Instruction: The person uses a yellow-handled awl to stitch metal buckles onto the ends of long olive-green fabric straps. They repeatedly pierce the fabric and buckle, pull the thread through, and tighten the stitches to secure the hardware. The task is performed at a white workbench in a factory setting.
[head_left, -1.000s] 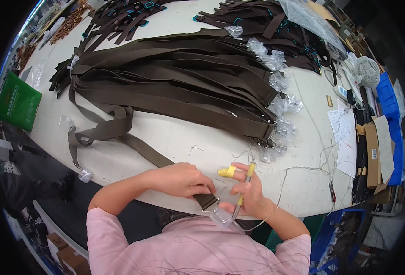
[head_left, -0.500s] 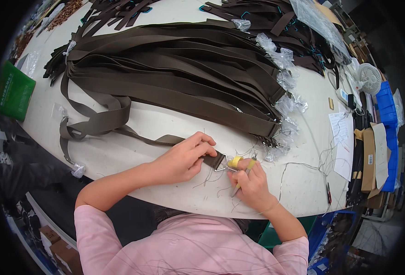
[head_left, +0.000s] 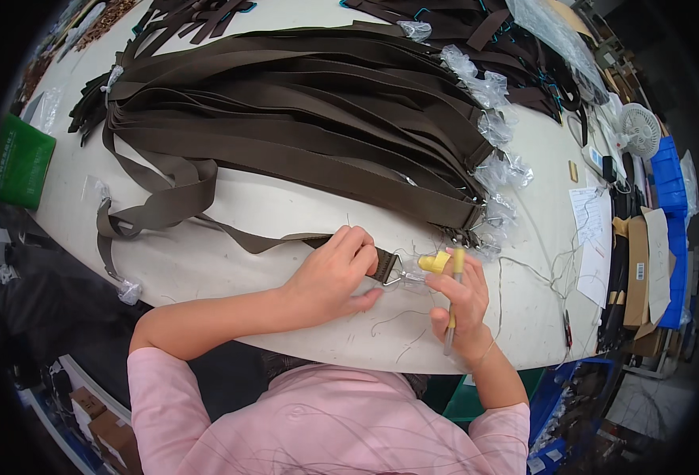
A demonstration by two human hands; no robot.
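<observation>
My left hand is closed over the end of a dark brown webbing strap, fingers on top. Just past its fingertips, a metal triangular ring sits in the strap's end, with a small piece of clear plastic wrap beside it. My right hand grips a slim pen-like tool, yellow at the top and clear or grey below, standing steeply between the fingers. A yellow band wraps one finger of that hand, close to the plastic. Whether a fingertip touches the plastic is hard to tell.
A thick bundle of brown straps lies across the table, its right ends wrapped in clear plastic. Loose threads trail at the right, near paper sheets and a small white fan. A green box stands left.
My right hand has moved right, away from the metal ring, and its fingers have opened somewhat around the upright tool. The strap end and my left hand have shifted slightly right.
</observation>
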